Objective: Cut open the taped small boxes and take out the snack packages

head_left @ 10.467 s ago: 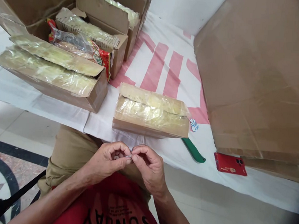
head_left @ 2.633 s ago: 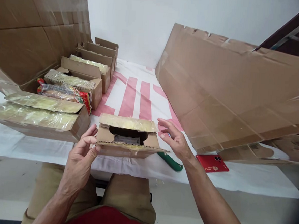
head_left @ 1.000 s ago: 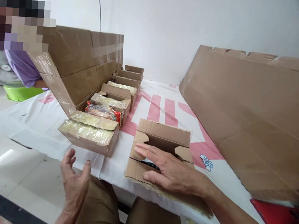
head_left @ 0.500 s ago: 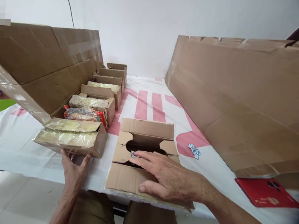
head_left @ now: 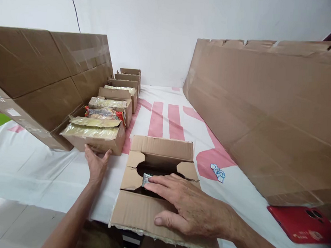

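Note:
A small cardboard box (head_left: 161, 148) sits in front of me with its flaps spread open. My right hand (head_left: 185, 204) lies flat across its near flap, fingertips touching a small silvery packet (head_left: 146, 179) in the dark opening. My left hand (head_left: 96, 164) presses against the near side of a tape-covered box (head_left: 93, 138), the closest one in a row at my left.
Several small boxes (head_left: 119, 95) line up behind it, with a red snack packet (head_left: 106, 113) between two of them. Large cardboard sheets lean at the left (head_left: 45, 75) and right (head_left: 267, 107). A red phone (head_left: 299, 224) lies at the right on the white and pink cloth (head_left: 166, 118).
The closed box was opened and its flaps folded out. My right hand stays in its opening. My left hand has pushed the tape-covered box away, toward the row.

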`<state>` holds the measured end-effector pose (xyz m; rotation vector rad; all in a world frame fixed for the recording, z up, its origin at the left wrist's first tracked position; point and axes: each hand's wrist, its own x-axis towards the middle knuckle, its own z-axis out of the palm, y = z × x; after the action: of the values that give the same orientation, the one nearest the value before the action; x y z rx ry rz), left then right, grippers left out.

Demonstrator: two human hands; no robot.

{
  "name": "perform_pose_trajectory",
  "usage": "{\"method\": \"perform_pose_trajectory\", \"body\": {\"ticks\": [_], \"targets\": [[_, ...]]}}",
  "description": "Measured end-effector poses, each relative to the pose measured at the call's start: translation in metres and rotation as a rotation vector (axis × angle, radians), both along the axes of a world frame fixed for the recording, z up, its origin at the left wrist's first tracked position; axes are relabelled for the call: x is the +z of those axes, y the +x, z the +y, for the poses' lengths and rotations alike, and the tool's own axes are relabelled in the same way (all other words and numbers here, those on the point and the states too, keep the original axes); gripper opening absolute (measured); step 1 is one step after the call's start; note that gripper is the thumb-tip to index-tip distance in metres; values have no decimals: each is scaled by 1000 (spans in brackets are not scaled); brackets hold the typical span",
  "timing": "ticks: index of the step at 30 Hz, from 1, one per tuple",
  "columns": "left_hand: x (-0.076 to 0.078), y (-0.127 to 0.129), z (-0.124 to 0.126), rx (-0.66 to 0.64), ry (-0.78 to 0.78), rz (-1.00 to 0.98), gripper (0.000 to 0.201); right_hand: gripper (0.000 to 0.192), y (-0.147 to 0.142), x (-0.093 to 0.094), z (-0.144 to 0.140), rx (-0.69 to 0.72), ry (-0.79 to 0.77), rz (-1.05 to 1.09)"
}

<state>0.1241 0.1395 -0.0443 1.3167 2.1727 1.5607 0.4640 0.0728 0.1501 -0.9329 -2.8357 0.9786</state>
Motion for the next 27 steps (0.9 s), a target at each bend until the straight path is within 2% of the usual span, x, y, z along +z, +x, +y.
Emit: {"method": "perform_pose_trajectory", "body": {"ticks": [4, 7, 9, 12, 14, 16, 18, 19, 21, 23, 27], "targets": [[18, 0, 30, 17, -14, -67, 123, 51, 3, 2, -2, -20, 27, 23], [30, -2, 35, -2, -29, -106, 120, 39, 6, 1, -4, -26, 59, 43], [38, 0, 23, -8, -37, -134, 117, 37, 9, 2, -5, -39, 70, 67], [58, 17, -22, -58, 59, -229, 109, 36, 11, 6, 0, -62, 93, 68], [77, 34, -62, -226, 229, -257, 86, 33, 4, 11, 8, -63, 137, 2], [97, 54, -99, -493, 364, -154, 58, 27, -10, 16, 20, -48, 185, -133], [113, 71, -126, -744, 431, 19, 66, 20, -30, 15, 33, -25, 200, -309], [118, 79, -134, -813, 446, 110, 74, 17, -40, 12, 39, -13, 196, -397], [120, 91, -142, -855, 448, 273, 78, 17, -58, 0, 48, 6, 175, -527], [113, 99, -142, -794, 441, 363, 75, 24, -71, -18, 53, 3, 164, -582], [96, 108, -138, -673, 466, 367, 84, 36, -81, -49, 53, -33, 170, -568]]}}
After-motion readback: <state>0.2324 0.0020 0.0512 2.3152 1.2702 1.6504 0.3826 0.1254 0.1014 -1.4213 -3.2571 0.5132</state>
